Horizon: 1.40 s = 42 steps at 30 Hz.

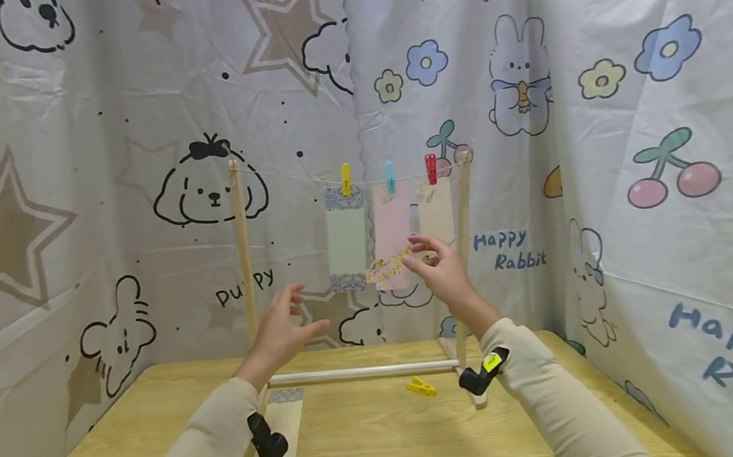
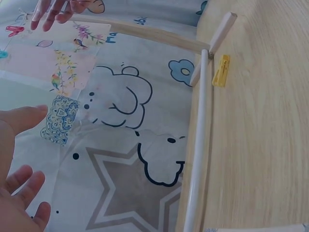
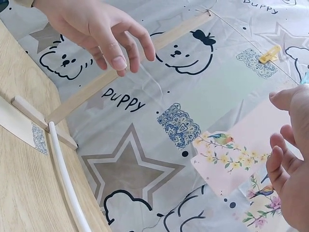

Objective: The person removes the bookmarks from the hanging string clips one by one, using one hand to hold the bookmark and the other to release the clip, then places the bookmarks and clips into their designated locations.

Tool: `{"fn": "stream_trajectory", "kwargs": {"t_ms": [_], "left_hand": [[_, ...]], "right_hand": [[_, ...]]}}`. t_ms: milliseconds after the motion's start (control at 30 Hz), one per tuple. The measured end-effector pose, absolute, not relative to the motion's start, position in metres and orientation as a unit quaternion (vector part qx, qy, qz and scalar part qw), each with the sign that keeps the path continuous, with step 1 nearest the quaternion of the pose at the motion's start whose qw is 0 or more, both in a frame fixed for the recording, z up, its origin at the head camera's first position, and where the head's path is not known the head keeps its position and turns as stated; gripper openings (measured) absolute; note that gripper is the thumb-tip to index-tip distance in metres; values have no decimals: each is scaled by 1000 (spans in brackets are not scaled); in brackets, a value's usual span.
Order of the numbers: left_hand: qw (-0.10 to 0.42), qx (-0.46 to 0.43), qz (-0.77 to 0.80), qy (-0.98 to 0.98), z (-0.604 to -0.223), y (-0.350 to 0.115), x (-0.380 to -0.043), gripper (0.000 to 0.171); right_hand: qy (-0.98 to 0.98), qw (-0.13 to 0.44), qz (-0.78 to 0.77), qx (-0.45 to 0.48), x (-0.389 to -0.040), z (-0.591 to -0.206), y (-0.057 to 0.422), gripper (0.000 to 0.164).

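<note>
Three cards hang from a string [image 1: 294, 179]: a pale green card [image 1: 346, 239] under a yellow clothespin [image 1: 346, 179], a pink card [image 1: 391, 222] under a blue clothespin [image 1: 391, 177], and a cream card [image 1: 435, 210] under a red clothespin [image 1: 431, 169]. A yellow floral strip [image 3: 231, 152] crosses the pink card's lower end. My right hand [image 1: 447, 277] hovers before the pink and cream cards, fingers loosely bent, nothing seen held. To the left of the green card, my left hand [image 1: 280, 333] is raised with fingers relaxed and spread, holding nothing.
Wooden posts [image 1: 244, 249] carry the string, and a white rod [image 1: 364, 372] joins their feet. A loose yellow clothespin [image 1: 420, 387] lies on the wooden table [image 1: 369, 444]. Another cream card [image 1: 285, 425] with blue patterned ends lies at the left, partly behind my left wrist.
</note>
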<state>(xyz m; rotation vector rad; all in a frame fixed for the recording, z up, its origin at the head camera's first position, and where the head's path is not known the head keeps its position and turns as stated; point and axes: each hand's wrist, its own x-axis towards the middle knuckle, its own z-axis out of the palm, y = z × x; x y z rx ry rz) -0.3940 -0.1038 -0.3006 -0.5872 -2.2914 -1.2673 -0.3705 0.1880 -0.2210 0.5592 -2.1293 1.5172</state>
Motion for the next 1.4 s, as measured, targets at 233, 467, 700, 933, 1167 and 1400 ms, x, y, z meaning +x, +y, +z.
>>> {"fn": "stream_trajectory", "kwargs": {"t_ms": [233, 467, 700, 933, 1167, 1400], "left_hand": [[197, -202, -496, -821, -301, -96, -407, 86], [188, -191, -500, -824, -302, -93, -414, 88], [188, -189, -500, -824, -299, -89, -420, 92], [186, -198, -509, -817, -303, -83, -427, 94], [191, -195, -514, -813, -304, -74, -433, 96], [169, -186, -545, -800, -305, -67, -439, 101]], "right_hand": [[-770, 229, 557, 210, -368, -217, 188, 46], [-774, 239, 548, 208, -369, -213, 187, 46], [-767, 236, 559, 211, -397, -218, 191, 48], [-756, 255, 555, 235, -412, -217, 194, 49], [-757, 269, 543, 243, -411, -206, 190, 46], [-756, 273, 544, 242, -411, -195, 186, 48]]}}
